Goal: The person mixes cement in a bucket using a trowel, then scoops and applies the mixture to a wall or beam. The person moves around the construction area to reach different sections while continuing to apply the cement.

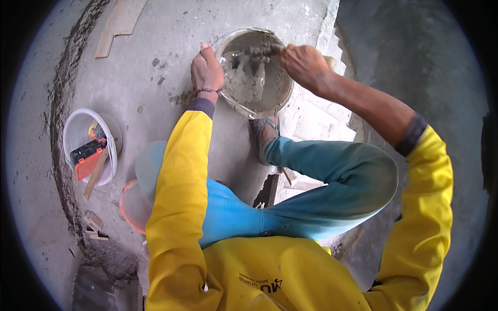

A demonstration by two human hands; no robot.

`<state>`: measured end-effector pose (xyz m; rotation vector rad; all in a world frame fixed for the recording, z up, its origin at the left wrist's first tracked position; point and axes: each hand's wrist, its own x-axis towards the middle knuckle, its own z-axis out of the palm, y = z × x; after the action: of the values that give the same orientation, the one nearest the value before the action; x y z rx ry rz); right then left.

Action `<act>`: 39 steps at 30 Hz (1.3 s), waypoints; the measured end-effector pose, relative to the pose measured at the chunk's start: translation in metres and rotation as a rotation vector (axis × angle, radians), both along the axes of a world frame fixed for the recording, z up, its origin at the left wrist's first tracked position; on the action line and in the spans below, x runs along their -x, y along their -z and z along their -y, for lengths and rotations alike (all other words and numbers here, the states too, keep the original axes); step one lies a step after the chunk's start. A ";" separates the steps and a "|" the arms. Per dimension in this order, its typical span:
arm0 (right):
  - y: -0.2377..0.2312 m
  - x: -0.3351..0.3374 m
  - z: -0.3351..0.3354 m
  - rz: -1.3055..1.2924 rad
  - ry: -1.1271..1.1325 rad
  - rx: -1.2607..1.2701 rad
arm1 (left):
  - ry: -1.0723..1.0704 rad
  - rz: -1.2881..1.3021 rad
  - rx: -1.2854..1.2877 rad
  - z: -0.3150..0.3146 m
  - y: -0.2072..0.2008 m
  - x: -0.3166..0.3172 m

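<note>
A round bucket (251, 111) holds wet grey mortar (267, 85), which also coats its inner wall. My left hand (207, 71) is closed on the bucket's left rim, beside its thin wire handle. At the opposite side, my right hand (306, 66) grips a mortar-coated trowel (263, 50) by its handle. A pale handle end shows behind my fist. The trowel reaches over the mortar inside the bucket; its blade is blurred and partly lost in the grey mix.
My sandalled foot (267, 132) is close below the bucket. To the left stands a white bucket (111, 176) with an orange-and-black tool (89, 158) and a wooden stick (96, 175). A flat board (120, 23) lies farther off. Pale stepped edges (324, 120) run along the right.
</note>
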<state>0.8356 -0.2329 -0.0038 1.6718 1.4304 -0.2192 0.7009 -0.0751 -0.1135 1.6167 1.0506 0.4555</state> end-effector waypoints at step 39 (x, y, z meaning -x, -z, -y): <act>0.024 -0.014 0.007 -1.507 1.781 -0.088 | 0.018 0.118 0.077 0.006 0.005 0.013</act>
<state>0.8493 -0.2403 -0.0280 2.3930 0.0846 -2.7585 0.6878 -0.0810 -0.1183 1.5113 0.9535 0.4871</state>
